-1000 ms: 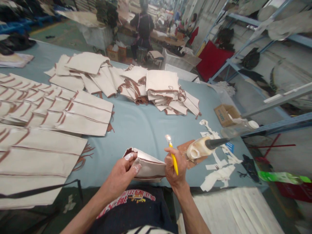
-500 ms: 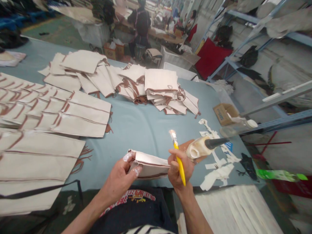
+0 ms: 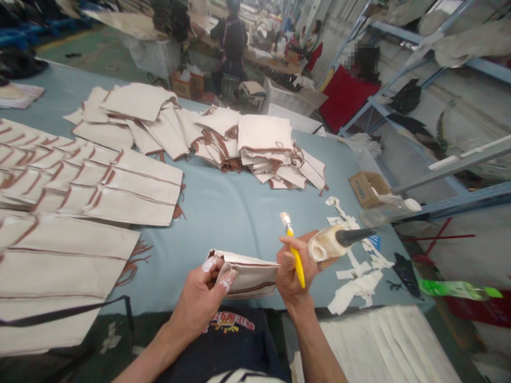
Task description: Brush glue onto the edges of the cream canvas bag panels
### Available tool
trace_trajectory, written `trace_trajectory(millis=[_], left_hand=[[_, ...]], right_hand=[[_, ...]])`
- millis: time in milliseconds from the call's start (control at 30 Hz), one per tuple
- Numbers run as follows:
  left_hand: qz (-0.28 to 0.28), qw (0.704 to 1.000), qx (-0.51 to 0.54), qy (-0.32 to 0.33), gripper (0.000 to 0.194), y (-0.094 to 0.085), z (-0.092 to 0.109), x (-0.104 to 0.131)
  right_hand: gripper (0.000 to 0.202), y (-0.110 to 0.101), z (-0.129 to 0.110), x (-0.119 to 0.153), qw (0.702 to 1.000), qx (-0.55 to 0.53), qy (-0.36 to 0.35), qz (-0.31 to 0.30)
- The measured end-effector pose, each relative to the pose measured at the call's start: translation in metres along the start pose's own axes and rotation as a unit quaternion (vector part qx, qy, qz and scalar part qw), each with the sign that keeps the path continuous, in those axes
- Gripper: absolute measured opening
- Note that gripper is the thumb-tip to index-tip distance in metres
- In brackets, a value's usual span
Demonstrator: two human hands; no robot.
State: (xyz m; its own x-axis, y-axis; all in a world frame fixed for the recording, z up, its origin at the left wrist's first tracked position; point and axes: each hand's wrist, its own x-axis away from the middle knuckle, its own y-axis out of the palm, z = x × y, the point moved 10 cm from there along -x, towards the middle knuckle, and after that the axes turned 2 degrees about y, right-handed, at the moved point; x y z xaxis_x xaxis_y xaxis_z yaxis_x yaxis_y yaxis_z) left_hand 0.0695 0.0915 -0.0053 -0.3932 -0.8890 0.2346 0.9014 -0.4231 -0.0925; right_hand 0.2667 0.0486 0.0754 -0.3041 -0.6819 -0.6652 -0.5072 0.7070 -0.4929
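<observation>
My left hand [image 3: 199, 295], with white smears on its thumb and fingertip, is closed on the left end of a folded cream fabric piece [image 3: 251, 276] with brown edging. The piece is tilted up over the table's near edge. A yellow-handled brush [image 3: 296, 260] is gripped in my right hand [image 3: 294, 279], its bristles pointing up and away. That hand also touches the fabric's right end; whether it pinches it is hidden. Just right of it is a whitish bottle [image 3: 329, 243] with a black nozzle, above a brown patch.
Cream pieces with brown edging lie in overlapping rows [image 3: 131, 197] at left and in a heap [image 3: 263, 133] at the back. Fabric scraps [image 3: 359, 287], a small carton [image 3: 367, 189] and a clear jar [image 3: 387, 211] are at right. Blue shelving stands beyond. A person [image 3: 231, 40] is in the background.
The fabric piece has tilted slightly, and my left fingers have shifted to the right along its end. My right hand and the brush have moved a little to the right.
</observation>
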Motion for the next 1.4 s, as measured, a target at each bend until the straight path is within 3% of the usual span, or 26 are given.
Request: trace_trajectory(millis=[133, 333, 433, 567, 667, 800, 967, 1200, 1300, 1400], left_hand=[[-0.149, 0.987, -0.003, 0.053, 0.033, 0.024, 0.022, 0.004], [-0.201, 0.967, -0.093, 0.125, 0.052, 0.020, 0.044, 0.016], [-0.186, 0.960, -0.135, 0.161, 0.050, 0.016, 0.054, 0.024], [-0.125, 0.980, -0.066, 0.140, 0.035, 0.006, 0.059, 0.026], [-0.088, 0.986, -0.050, 0.133, 0.032, 0.000, 0.057, 0.025], [-0.042, 0.983, -0.110, 0.138, 0.027, -0.011, 0.049, 0.025], [-0.046, 0.982, -0.119, 0.136, 0.026, -0.013, 0.046, 0.027], [-0.073, 0.982, -0.108, 0.138, 0.022, -0.008, 0.057, 0.031], [-0.091, 0.969, -0.119, 0.199, 0.025, -0.004, 0.071, 0.040], [-0.087, 0.935, -0.182, 0.292, 0.025, 0.000, 0.083, 0.052]], right_hand=[[0.039, -0.004, -0.001, 0.004, 1.000, -0.008, -0.012, 0.010], [0.042, 0.002, 0.007, 0.009, 0.998, -0.066, 0.009, -0.001], [0.047, 0.004, 0.012, 0.008, 0.992, -0.115, 0.047, 0.018], [0.050, 0.006, 0.014, 0.008, 0.982, -0.159, 0.091, 0.039], [0.050, 0.006, 0.014, 0.009, 0.979, -0.163, 0.113, 0.051], [0.045, 0.003, 0.014, 0.015, 0.978, -0.165, 0.118, 0.055], [0.042, -0.008, 0.018, 0.018, 0.976, -0.151, 0.137, 0.078], [0.043, -0.011, 0.002, 0.015, 0.987, -0.121, 0.079, 0.073], [0.043, -0.004, 0.010, 0.021, 0.978, -0.144, 0.129, 0.078], [0.043, 0.001, 0.015, 0.026, 0.967, -0.169, 0.165, 0.095]])
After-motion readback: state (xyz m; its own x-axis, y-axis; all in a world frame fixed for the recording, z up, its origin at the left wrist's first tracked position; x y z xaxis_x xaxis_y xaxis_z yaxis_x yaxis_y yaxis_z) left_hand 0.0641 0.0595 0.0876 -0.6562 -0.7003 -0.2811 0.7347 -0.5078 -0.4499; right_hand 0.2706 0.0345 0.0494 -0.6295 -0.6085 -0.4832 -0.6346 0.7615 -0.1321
